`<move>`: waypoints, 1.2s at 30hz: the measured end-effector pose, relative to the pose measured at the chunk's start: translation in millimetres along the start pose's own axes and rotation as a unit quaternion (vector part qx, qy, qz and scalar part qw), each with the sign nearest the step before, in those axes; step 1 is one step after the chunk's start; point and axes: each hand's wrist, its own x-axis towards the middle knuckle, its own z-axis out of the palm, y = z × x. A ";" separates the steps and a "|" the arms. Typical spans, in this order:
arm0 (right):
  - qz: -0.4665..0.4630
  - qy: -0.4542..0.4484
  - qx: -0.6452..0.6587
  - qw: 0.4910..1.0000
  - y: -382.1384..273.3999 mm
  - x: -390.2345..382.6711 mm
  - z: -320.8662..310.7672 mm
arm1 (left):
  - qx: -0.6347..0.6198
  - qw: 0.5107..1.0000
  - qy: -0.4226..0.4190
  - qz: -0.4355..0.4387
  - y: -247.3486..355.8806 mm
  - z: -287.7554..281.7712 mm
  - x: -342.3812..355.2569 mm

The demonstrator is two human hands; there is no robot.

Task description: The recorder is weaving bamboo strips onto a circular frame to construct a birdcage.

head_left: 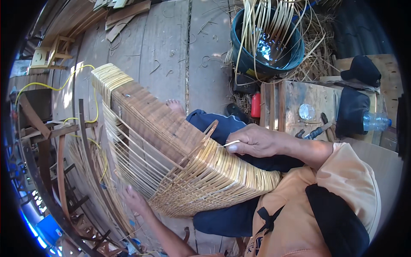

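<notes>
A wooden frame (150, 113) rests across my lap, wound and woven with pale rattan strips (205, 175). The weave is dense at the end near my body, while loose parallel strands span the opening further left. My right hand (254, 141) is closed in a pinch on a thin rattan strip (231, 143) at the frame's upper edge. Beside its fingers a loop of rattan (210, 128) stands up from the wood. My left hand (136, 201) is at the left side of the weave, fingers stretched out and partly hidden; I see nothing in it.
A dark green bucket (239, 55) at the top holds water and long rattan strands. To the right, a low wooden table (291, 103) carries a clear jar, a tool, a black cap and a plastic bottle (376, 121). Wood pieces and a yellow cord (58, 89) lie left.
</notes>
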 end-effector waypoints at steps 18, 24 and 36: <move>0.091 0.266 0.281 0.918 34.2 6.0 -71.2 | -0.397 0.869 -0.289 0.065 285.8 -96.5 22.2; 0.014 0.061 0.226 0.972 24.6 20.1 13.5 | -0.294 0.915 -0.228 0.155 278.9 -118.5 18.0; -0.006 0.150 0.119 0.981 22.2 11.4 48.7 | -0.395 0.861 -0.306 0.091 269.2 -96.9 14.5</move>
